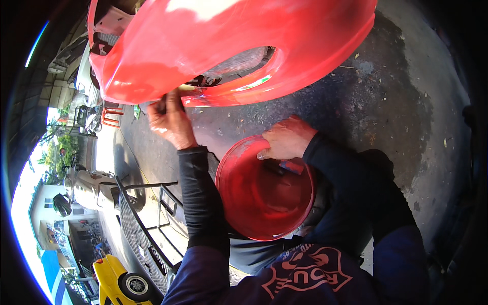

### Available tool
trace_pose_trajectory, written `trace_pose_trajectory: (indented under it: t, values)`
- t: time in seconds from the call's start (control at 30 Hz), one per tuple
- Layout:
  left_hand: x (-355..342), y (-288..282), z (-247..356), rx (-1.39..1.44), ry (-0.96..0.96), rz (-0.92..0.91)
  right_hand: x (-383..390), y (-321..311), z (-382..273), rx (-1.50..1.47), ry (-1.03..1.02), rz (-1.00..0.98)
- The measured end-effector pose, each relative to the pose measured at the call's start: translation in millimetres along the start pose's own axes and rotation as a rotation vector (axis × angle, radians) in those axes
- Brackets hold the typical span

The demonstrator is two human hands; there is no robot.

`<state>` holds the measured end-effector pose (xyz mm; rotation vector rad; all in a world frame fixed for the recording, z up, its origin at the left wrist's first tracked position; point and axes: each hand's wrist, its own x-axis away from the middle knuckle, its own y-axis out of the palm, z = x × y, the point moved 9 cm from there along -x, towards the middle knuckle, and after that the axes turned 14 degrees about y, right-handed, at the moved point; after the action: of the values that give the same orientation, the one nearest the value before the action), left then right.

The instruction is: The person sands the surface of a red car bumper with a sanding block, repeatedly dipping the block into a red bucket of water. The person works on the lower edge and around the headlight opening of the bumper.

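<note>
A glossy red car bumper (152, 56) with an oval mesh-backed opening fills the upper part of the head view. Against its lower edge, my left hand (173, 122) is raised with the fingers closed together. Whatever it may hold is hidden. My right hand (290, 138) grips the far rim of a red bucket (254, 198), thumb inside and fingers over the outside. The bucket's mouth faces up towards me, close to my lap. Inside, near its right wall, lies a small red and blue object (291, 166) whose kind I cannot make out.
A black metal frame with mesh (145, 234) stands left of my left arm. Beyond are a parked scooter (89, 188), a yellow car (119, 282) and an orange-red stool (112, 117). The concrete floor (386, 101) has dark stains under the bumper.
</note>
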<state>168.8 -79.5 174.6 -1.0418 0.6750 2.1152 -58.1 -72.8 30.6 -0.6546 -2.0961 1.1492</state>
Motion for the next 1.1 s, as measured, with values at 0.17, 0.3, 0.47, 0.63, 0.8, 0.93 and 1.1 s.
trace_pose_trajectory:
  t: [0.17,0.3,0.47,0.63,0.8,0.93,1.1]
  values:
    - [9.6,3.4,-11.7,-0.266,-0.094,-0.121,3.5,-3.2,-2.2,0.075,-0.004,0.046]
    - [4.7,8.5,12.4,-0.17,0.067,-0.156,4.7,-9.2,-2.3,-0.01,-0.004,0.076]
    - [-4.0,12.7,27.9,-0.172,0.172,-0.095,3.6,-4.8,-2.2,-0.004,-0.003,0.021]
    - [12.1,17.8,7.0,-0.177,0.162,-0.025,2.5,-5.6,-3.6,-0.022,-0.01,0.052]
    - [13.4,13.6,-3.7,-0.59,0.065,-0.174,5.9,-8.7,-6.4,-0.013,-0.042,0.125]
    - [8.7,20.4,6.3,-0.144,0.156,-0.137,2.6,-1.8,-0.2,-0.043,0.003,0.06]
    - [21.6,18.9,-9.9,-0.225,0.033,-0.113,0.7,-0.9,-7.2,0.02,-0.028,0.106]
